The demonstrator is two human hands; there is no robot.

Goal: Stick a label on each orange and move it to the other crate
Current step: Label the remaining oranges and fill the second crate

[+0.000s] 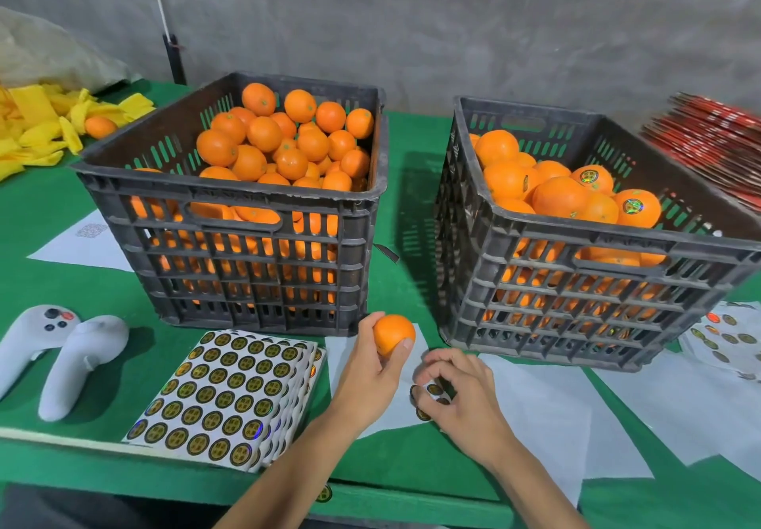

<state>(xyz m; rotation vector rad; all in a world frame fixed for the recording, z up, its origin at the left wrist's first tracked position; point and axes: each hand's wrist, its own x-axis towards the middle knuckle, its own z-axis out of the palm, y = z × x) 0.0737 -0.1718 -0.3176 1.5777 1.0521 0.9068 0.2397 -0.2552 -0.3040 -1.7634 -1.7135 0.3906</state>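
Head view: our left hand (372,368) grips an orange (393,334); right hand (457,388) pinches a label (434,389) off its sheet; next, we press it on

No text can be read; the round labels (224,399) show only a blurred emblem

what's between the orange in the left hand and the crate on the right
Nothing visible blocks it. The orange is held in front of the gap between the crates; only the right crate's tall near wall must be cleared by lifting over its rim.

Even bright light, soft shadows, warped edges
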